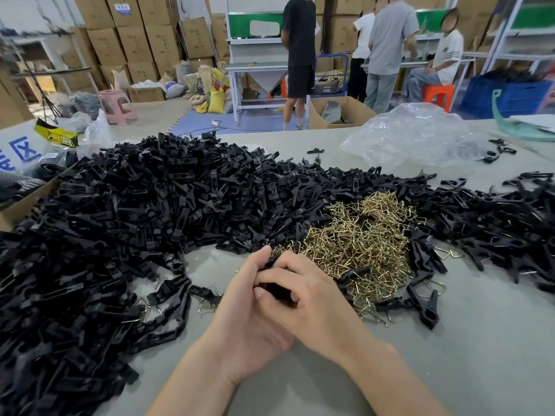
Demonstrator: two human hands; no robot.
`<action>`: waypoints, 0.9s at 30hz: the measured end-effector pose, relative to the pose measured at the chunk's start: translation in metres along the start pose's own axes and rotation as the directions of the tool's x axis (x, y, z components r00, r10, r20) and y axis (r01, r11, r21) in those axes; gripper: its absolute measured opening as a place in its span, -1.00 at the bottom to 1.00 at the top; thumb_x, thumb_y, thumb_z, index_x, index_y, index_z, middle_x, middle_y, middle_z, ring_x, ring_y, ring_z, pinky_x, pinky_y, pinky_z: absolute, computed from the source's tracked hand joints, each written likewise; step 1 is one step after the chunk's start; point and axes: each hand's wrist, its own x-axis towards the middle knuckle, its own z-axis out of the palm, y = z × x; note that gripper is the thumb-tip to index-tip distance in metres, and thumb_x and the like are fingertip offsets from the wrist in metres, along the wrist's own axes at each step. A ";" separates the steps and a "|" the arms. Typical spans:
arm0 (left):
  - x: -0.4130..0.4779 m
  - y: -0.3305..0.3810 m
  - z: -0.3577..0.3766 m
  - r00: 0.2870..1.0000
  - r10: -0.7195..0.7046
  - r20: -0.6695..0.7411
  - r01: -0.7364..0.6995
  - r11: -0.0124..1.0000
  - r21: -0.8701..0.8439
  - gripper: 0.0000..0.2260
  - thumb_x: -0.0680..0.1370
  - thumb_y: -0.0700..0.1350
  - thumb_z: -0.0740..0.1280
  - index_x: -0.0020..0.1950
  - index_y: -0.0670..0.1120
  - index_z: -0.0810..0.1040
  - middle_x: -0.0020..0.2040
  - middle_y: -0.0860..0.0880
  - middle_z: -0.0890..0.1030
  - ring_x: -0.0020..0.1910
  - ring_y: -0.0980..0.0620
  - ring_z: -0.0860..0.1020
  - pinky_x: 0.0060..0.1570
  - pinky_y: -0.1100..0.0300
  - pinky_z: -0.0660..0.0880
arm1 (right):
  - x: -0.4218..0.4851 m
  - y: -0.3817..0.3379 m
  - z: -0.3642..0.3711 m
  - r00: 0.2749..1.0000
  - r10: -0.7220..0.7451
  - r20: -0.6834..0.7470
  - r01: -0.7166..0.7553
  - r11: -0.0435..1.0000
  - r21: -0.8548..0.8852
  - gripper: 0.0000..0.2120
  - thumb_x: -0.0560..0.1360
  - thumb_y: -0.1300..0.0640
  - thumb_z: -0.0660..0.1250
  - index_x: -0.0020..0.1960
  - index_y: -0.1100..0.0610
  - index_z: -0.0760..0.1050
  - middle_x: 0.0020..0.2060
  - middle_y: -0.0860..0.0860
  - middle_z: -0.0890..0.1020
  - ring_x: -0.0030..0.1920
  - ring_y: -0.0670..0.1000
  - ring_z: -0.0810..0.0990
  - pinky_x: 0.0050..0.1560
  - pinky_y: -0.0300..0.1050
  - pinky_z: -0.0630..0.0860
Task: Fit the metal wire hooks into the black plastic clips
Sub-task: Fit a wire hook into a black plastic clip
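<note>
On the table [450,355], left hand [249,313] and right hand [315,304] grip one black clip [275,291]. Wire hooks [360,244] lie at one o'clock.

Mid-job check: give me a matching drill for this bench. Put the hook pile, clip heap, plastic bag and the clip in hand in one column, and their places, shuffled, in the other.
Things:
1 hook pile
2 clip heap
3 plastic bag
4 held clip

Places:
A gripped between the left hand and right hand
B far side of the table, on the right
C heaped over the table's left and middle
D right of centre, just beyond the hands

Pairs: 1-D, 2-C, 3-B, 4-A
</note>
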 end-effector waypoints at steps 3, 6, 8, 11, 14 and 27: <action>0.000 0.000 -0.001 0.998 -0.033 0.049 0.034 0.999 -0.012 -0.69 0.55 0.16 0.34 -0.09 -0.09 0.51 -0.27 -0.06 0.49 -0.23 -0.04 0.53 -0.07 0.09 0.47 | -0.001 0.000 0.001 0.999 0.025 0.032 -0.026 0.999 0.030 -0.75 0.54 -0.13 0.29 0.10 -0.06 0.64 -0.06 -0.21 0.49 -0.04 -0.06 0.50 -0.07 -0.36 0.37; 0.001 0.000 0.000 0.999 -0.050 0.023 0.050 0.999 -0.017 -0.74 0.58 0.05 0.29 -0.17 -0.12 0.48 -0.32 -0.06 0.44 -0.28 -0.04 0.51 -0.13 0.09 0.49 | -0.001 0.002 0.000 0.999 0.025 0.033 -0.026 0.999 0.037 -0.79 0.53 -0.11 0.32 0.06 -0.06 0.65 -0.10 -0.25 0.45 -0.10 -0.13 0.45 -0.07 -0.37 0.37; 0.003 -0.001 -0.001 0.999 -0.037 0.003 0.037 0.999 -0.015 -0.77 0.57 0.01 0.29 -0.18 -0.12 0.47 -0.32 -0.05 0.41 -0.29 -0.03 0.48 -0.11 0.09 0.46 | -0.002 0.003 0.000 0.999 0.020 0.035 -0.021 0.999 0.039 -0.81 0.52 -0.09 0.34 0.04 -0.06 0.66 -0.12 -0.31 0.43 -0.10 -0.20 0.43 -0.05 -0.40 0.35; 0.004 -0.001 -0.001 1.000 -0.029 0.003 0.029 1.000 -0.008 -0.79 0.58 -0.01 0.27 -0.18 -0.11 0.46 -0.32 -0.06 0.40 -0.28 -0.03 0.43 -0.05 0.08 0.38 | -0.001 0.004 0.000 1.000 0.001 0.028 -0.002 1.000 0.025 -0.81 0.53 -0.08 0.34 0.04 -0.05 0.66 -0.13 -0.38 0.41 -0.04 -0.22 0.43 0.03 -0.40 0.34; 0.004 -0.001 0.001 1.000 -0.015 0.009 0.015 1.000 -0.025 -0.82 0.56 -0.04 0.29 -0.17 -0.10 0.46 -0.31 -0.07 0.38 -0.27 -0.02 0.42 -0.06 0.11 0.38 | -0.001 0.004 -0.001 1.000 -0.003 0.026 0.002 0.999 0.032 -0.81 0.52 -0.07 0.35 0.04 -0.04 0.66 -0.13 -0.36 0.42 -0.04 -0.19 0.43 0.06 -0.37 0.34; 0.010 -0.005 -0.001 0.996 0.082 -0.041 -0.085 0.993 -0.083 -0.79 0.45 -0.06 0.34 -0.07 -0.16 0.68 -0.15 -0.09 0.60 -0.13 -0.04 0.61 -0.01 0.12 0.50 | 0.000 0.006 0.002 0.998 -0.064 0.021 0.064 0.998 -0.010 -0.86 0.55 0.03 0.38 0.06 0.02 0.66 -0.08 -0.18 0.58 -0.02 -0.19 0.42 0.15 -0.27 0.36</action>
